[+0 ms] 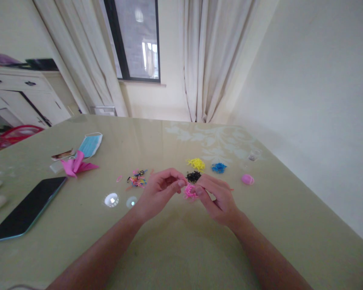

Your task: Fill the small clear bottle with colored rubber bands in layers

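Observation:
My left hand (pixel 161 191) is closed in a pinch, thumb against forefinger, just left of a pile of pink loom bands (pixel 190 192). Facing it, my right hand (pixel 218 200) pinches too, at the pile's right side. Whatever lies between the fingertips is too small to make out. Behind them sit a black pile of bands (pixel 193 176), a yellow pile (pixel 196 164) and a blue pile (pixel 219 168). Left of my left hand is a mixed-colour heap of bands (pixel 137 179), with one pink band (pixel 119 179) apart from it. An orange bit shows beside my right hand, mostly hidden.
A pink rounded object (pixel 247 179) lies at the right, near a small clear item (pixel 252 157). On the left are a dark tablet-like device (pixel 28 207), folded pink paper (pixel 78 165) and a blue face mask (pixel 90 145). The table (pixel 181 249) meets the wall at right.

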`<act>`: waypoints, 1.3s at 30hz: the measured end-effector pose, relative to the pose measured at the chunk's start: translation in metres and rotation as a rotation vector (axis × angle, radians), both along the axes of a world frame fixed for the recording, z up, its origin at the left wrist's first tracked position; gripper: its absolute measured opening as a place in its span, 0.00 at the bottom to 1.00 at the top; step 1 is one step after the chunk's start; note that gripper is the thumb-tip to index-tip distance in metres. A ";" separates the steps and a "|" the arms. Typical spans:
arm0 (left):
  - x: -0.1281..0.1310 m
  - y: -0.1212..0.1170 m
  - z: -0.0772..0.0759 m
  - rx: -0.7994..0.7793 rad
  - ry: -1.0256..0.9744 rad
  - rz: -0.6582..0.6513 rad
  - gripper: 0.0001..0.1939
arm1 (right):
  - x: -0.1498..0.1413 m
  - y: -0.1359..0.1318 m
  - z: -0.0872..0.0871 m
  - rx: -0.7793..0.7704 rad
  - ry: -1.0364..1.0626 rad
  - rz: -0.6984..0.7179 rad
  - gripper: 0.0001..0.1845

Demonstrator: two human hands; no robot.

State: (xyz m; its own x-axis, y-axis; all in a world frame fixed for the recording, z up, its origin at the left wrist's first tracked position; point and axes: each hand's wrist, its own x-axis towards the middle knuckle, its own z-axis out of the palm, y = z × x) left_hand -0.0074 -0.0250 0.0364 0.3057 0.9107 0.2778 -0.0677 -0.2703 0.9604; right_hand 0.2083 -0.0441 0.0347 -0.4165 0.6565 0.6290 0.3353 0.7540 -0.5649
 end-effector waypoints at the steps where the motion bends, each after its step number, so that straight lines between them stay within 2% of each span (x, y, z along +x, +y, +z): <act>1: -0.003 0.004 -0.001 0.021 0.059 0.057 0.15 | 0.001 0.001 0.000 0.002 0.006 -0.002 0.15; 3: -0.012 0.013 -0.005 0.080 0.275 0.207 0.13 | 0.003 0.004 0.002 0.000 0.006 -0.002 0.13; 7: -0.036 0.028 -0.017 0.205 1.003 0.447 0.10 | 0.011 0.015 0.004 -0.072 -0.120 -0.051 0.12; 9: -0.045 0.032 -0.024 0.193 1.265 0.475 0.14 | 0.015 0.022 0.002 -0.140 -0.238 -0.122 0.12; 12: -0.050 0.036 -0.030 0.142 1.408 0.426 0.17 | 0.018 0.030 -0.004 -0.194 -0.393 -0.206 0.10; 20: -0.050 0.044 -0.026 0.076 1.371 0.407 0.13 | 0.014 0.037 -0.021 -0.252 -0.550 -0.194 0.10; 24: -0.051 0.044 -0.025 0.071 1.363 0.390 0.15 | 0.015 0.037 -0.019 -0.255 -0.562 -0.189 0.10; 31: -0.056 0.049 -0.035 0.106 1.283 0.440 0.19 | 0.015 0.036 -0.013 -0.233 -0.471 -0.218 0.08; 35: -0.052 0.052 -0.033 0.194 1.029 0.450 0.15 | 0.015 0.035 -0.013 -0.189 -0.421 -0.238 0.09; 39: -0.038 0.044 -0.023 0.113 0.617 0.395 0.12 | 0.009 0.030 -0.011 -0.153 -0.326 -0.248 0.10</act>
State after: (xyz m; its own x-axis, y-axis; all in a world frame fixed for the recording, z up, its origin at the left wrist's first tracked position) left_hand -0.0453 0.0191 0.0137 0.0918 0.9611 0.2604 0.5984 -0.2622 0.7570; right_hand 0.2175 -0.0137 0.0240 -0.3956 0.8369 0.3784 0.6749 0.5443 -0.4983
